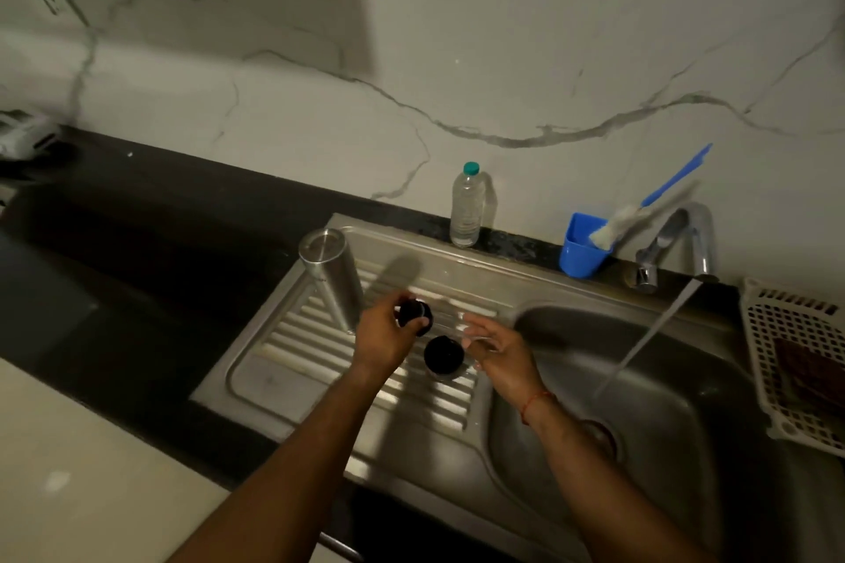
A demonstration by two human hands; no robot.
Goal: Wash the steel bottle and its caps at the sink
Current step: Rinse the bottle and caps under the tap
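The bottle point(331, 279) stands apparently mouth-down on the drainboard point(292, 361), likely to drain. The left hand point(382, 334) grasps 1 cap point(415, 313) in its fingers. The other cap point(443, 356) rests on the ribs, with the right hand point(498, 350) just beside it, fingers released. The tap point(686, 238) is running.

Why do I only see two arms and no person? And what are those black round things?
The camera sits on the person's head and looks down, so you see only their arms. There is no robot here. The left hand holds a small black cap. A second black cap lies on the ribbed drainboard, beside the open right hand. The steel bottle stands on the drainboard too. Water runs from the tap into the sink. Behind are a plastic bottle and a blue cup with a brush.
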